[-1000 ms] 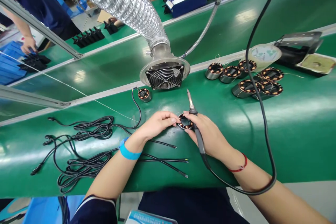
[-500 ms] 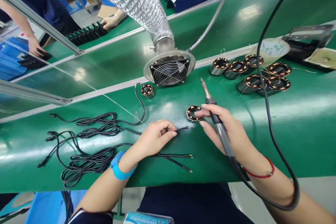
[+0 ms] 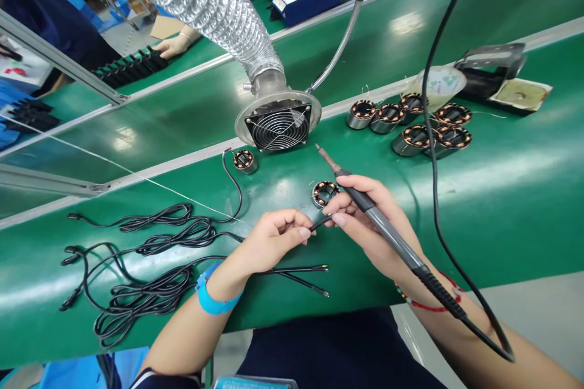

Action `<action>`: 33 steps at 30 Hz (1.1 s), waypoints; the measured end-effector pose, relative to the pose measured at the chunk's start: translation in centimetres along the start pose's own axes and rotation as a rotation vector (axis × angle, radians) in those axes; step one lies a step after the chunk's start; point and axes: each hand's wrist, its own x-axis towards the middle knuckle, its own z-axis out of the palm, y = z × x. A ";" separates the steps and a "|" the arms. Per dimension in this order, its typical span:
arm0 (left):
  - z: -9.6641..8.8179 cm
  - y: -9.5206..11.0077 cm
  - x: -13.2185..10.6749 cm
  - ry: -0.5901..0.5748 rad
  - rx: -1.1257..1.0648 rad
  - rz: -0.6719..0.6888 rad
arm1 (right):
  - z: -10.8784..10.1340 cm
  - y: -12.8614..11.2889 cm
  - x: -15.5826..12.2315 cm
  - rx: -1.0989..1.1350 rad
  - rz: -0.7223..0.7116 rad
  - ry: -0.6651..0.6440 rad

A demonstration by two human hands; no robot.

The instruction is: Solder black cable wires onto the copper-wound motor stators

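We saw the left hand [image 3: 279,238] pinched, thumb against fingers, on a slim black round-sheathed cable [image 3: 320,223] close to its end, a grip that probably steadied the short tip. The right hand [image 3: 378,219] was closed around a grey-and-black soldering iron [image 3: 385,225] with a bare metal tip, slung so the point aimed up and away from the skin; we judged that this freed its thumb and fingertips, which met at the cable's end. The small round metal ring wound with copper coils [image 3: 319,200] sat just beyond those fingertips on the glossy green tabletop [image 3: 493,219], near at hand, while a black square fan with a wire grille [image 3: 279,127] stood behind, presumably to draw fumes. Two more black cable ends [image 3: 301,270] lay nearer the body, both pointing right, as if for easy picking. The held cable looked smooth and dark with a speck of yellow at its tip; since fingers partly covered it, we could not tell how much bare strand showed. The ring looked hollow, with bright coils around a black inner frame.
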 end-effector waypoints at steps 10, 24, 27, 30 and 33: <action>1.1 0.1 0.7 0.055 0.234 0.189 | 0.4 0.9 -0.3 -0.075 -0.118 0.014; 1.2 1.8 1.2 -0.072 -0.216 -0.026 | 0.3 0.3 0.5 -0.209 -0.243 -0.059; 0.9 2.0 2.4 0.110 -0.119 0.084 | 0.1 0.8 0.8 -0.253 -0.160 -0.012; 0.7 1.3 4.3 0.310 -0.039 0.118 | -0.6 1.4 0.7 -0.380 -0.149 0.100; 0.6 0.4 5.6 0.390 -0.027 0.114 | -1.4 1.9 0.3 -0.490 -0.249 0.173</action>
